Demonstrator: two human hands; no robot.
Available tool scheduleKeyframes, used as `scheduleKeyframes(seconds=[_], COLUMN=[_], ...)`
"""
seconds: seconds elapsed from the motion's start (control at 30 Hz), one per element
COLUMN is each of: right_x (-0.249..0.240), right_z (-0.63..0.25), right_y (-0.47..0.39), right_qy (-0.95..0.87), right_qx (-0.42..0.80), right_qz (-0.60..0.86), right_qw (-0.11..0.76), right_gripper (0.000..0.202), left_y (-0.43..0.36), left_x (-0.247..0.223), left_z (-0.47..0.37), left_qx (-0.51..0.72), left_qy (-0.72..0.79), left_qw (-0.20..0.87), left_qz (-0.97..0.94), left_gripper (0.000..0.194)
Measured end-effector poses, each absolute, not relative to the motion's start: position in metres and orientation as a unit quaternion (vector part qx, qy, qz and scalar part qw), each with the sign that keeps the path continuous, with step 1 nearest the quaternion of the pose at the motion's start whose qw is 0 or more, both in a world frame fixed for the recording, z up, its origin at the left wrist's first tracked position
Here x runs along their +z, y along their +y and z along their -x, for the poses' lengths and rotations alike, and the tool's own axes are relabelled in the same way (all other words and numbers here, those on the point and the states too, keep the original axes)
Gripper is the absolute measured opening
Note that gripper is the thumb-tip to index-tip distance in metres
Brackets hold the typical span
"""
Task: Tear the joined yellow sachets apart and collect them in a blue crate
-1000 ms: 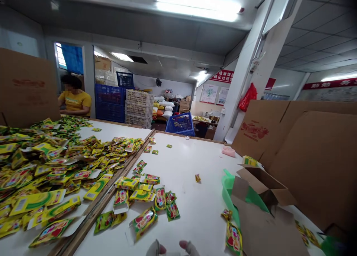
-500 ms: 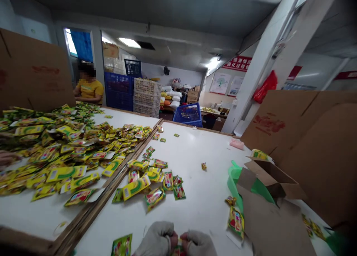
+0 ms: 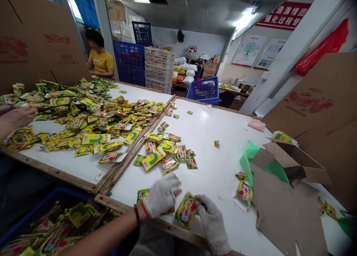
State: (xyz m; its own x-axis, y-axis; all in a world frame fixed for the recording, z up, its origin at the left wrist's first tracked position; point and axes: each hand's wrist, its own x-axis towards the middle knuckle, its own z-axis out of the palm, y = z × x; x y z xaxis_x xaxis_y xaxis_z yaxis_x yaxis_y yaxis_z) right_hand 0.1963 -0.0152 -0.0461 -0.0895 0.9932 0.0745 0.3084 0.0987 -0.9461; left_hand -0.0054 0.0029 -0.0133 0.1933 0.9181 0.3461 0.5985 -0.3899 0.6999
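Observation:
My right hand [image 3: 212, 222], in a pale glove with bare fingertips, pinches the upper right edge of a yellow-and-green snack packet [image 3: 186, 211] near the table's front edge. To its left, my left hand [image 3: 162, 194] wears a similar glove and is somewhat blurred. Its fingers reach to the right, apart from the held packet, with nothing visible in them. Partly hidden by that hand, a green packet [image 3: 142, 195] lies on the table. Farther back is a small group of yellow and green packets [image 3: 153, 157].
Left of a wooden divider [image 3: 134, 152] lies a large heap of packets [image 3: 92, 114], where another person's hand [image 3: 19, 116] reaches in. A filled blue crate [image 3: 60, 193] stands below the edge. On the right are a cut-open carton [image 3: 287, 215], green plastic [image 3: 247, 161] and a tall cardboard panel [image 3: 312, 100].
The view has tilted down, bringing the blue crate in sight. My hands were together at a small item; now they are apart, with a packet in the right one.

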Motion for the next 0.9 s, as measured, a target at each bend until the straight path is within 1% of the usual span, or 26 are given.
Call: scheduleKeyframes(seconds=[0.03, 0.07, 0.1, 0.13, 0.17, 0.2, 0.23, 0.3, 0.33, 0.37, 0.43, 0.5, 0.53, 0.6, 0.73, 0.8, 0.9], right_x=[-0.038, -0.030, -0.023, -0.017, -0.012, -0.009, -0.009, -0.012, -0.015, -0.019, -0.025, -0.029, -0.030, -0.032, -0.042, -0.050, -0.060], right_z=[-0.184, -0.172, -0.161, -0.151, -0.143, -0.138, -0.136, -0.137, -0.141, -0.146, -0.157, -0.168, -0.173, -0.181, -0.190, -0.192, -0.196], right_y=[-0.020, -0.025, -0.032, -0.038, -0.043, -0.046, -0.047, -0.040, -0.033, -0.025, -0.010, 0.001, 0.004, 0.005, -0.008, -0.016, -0.024], right_qy=[-0.568, -0.536, -0.527, -0.538, -0.556, -0.576, -0.592, -0.593, -0.577, -0.557, -0.526, -0.529, -0.543, -0.568, -0.577, -0.553, -0.499], right_qx=[0.470, 0.540, 0.609, 0.655, 0.678, 0.682, 0.668, 0.623, 0.601, 0.584, 0.559, 0.546, 0.540, 0.514, 0.435, 0.450, 0.505], right_qz=[0.535, 0.506, 0.457, 0.406, 0.365, 0.342, 0.343, 0.392, 0.422, 0.445, 0.461, 0.447, 0.440, 0.452, 0.544, 0.550, 0.521], right_qw=[0.413, 0.407, 0.377, 0.341, 0.313, 0.294, 0.292, 0.328, 0.357, 0.389, 0.446, 0.471, 0.469, 0.457, 0.426, 0.435, 0.475], right_gripper=[0.025, 0.030, 0.034, 0.038, 0.040, 0.040, 0.038, 0.029, 0.028, 0.031, 0.041, 0.048, 0.047, 0.039, 0.027, 0.028, 0.035], left_y=[0.015, 0.027, 0.040, 0.051, 0.060, 0.067, 0.070, 0.067, 0.061, 0.053, 0.034, 0.015, 0.006, -0.006, -0.016, -0.016, -0.018], left_x=[-0.008, -0.004, 0.000, 0.002, 0.003, 0.003, 0.004, 0.005, 0.005, 0.005, 0.003, -0.003, -0.007, -0.017, -0.035, -0.040, -0.043], left_z=[0.018, 0.031, 0.045, 0.059, 0.071, 0.081, 0.088, 0.092, 0.089, 0.081, 0.058, 0.028, 0.012, -0.015, -0.046, -0.051, -0.048], left_qx=[0.373, 0.352, 0.320, 0.290, 0.265, 0.246, 0.233, 0.249, 0.288, 0.339, 0.439, 0.466, 0.455, 0.436, 0.445, 0.453, 0.452], left_qy=[0.557, 0.606, 0.654, 0.694, 0.725, 0.746, 0.760, 0.753, 0.725, 0.675, 0.521, 0.382, 0.348, 0.361, 0.508, 0.528, 0.505], left_qw=[0.164, 0.122, 0.089, 0.077, 0.078, 0.087, 0.097, 0.134, 0.176, 0.243, 0.413, 0.548, 0.583, 0.588, 0.487, 0.482, 0.506], left_qz=[-0.723, -0.703, -0.680, -0.654, -0.631, -0.613, -0.599, -0.594, -0.601, -0.609, -0.604, -0.581, -0.576, -0.578, -0.554, -0.532, -0.533], left_gripper=[0.024, 0.034, 0.044, 0.053, 0.058, 0.059, 0.057, 0.048, 0.044, 0.043, 0.045, 0.049, 0.048, 0.042, 0.032, 0.032, 0.034])
